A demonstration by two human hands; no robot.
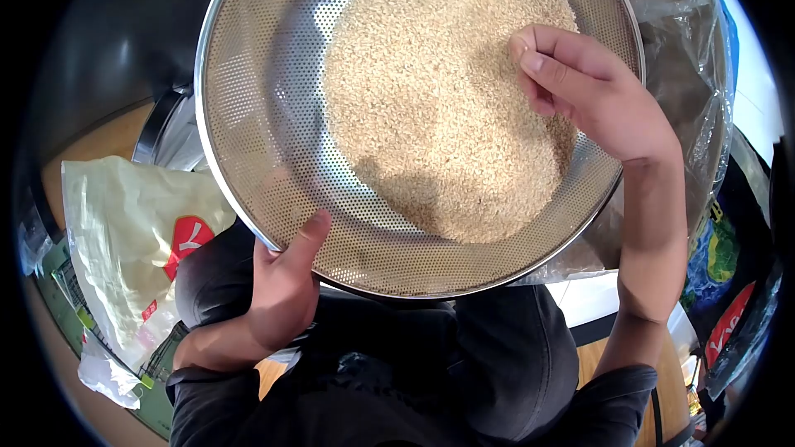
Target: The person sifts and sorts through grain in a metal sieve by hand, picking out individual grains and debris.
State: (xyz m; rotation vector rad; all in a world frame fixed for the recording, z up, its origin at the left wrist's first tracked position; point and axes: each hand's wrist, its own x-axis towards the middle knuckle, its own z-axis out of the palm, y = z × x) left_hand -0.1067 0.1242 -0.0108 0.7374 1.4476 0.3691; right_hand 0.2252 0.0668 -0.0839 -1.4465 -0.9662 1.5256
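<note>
A wide perforated metal strainer [265, 50] lies tilted above my lap. Pale tan grains [447, 91], which look like rice, form a broad mound on its right side. My left hand [286, 290] grips the near-left rim, with the thumb inside over the perforated wall and the fingers hidden underneath. Over the right part of the mound is my right hand [571, 79], its thumb and forefinger pressed together in a pinch. Whatever lies between those fingertips is too small to make out.
A clear plastic bag [683, 58] is spread beneath and right of the strainer. To the left hangs a cream plastic bag [124, 223] with a red mark. Dark printed packaging [720, 257] stands at far right. My knees [513, 356] are below the strainer.
</note>
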